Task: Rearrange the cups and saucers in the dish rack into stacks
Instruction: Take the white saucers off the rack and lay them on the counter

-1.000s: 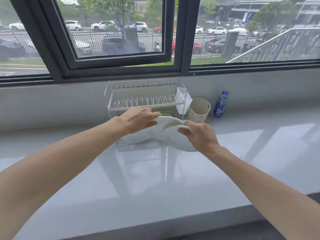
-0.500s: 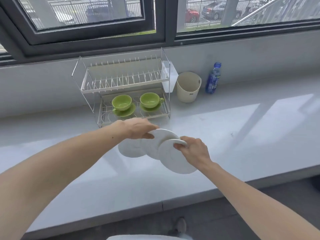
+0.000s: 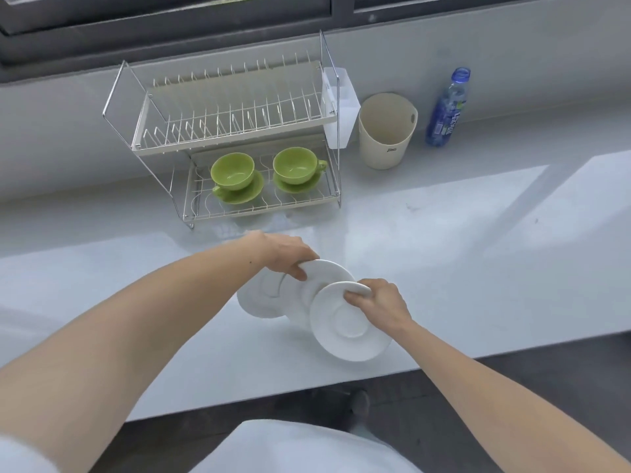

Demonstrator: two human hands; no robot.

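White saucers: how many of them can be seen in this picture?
3. One white saucer is in the right hand, one is under the left hand, one lies lowest at the left. They overlap, so more may be hidden.

Three white saucers (image 3: 351,327) overlap above the bench (image 3: 478,268), gripped by two hands: the left hand (image 3: 283,256) and the right hand (image 3: 380,300). One two-tier dish rack (image 3: 235,131) stands at the back. Its lower tier carries two green cups (image 3: 233,171), each on its own green saucer (image 3: 247,196), so two green saucers. Beside the rack are one cream bucket (image 3: 386,138) and one blue bottle (image 3: 447,109). One white caddy (image 3: 341,104) hangs on the rack's right end.
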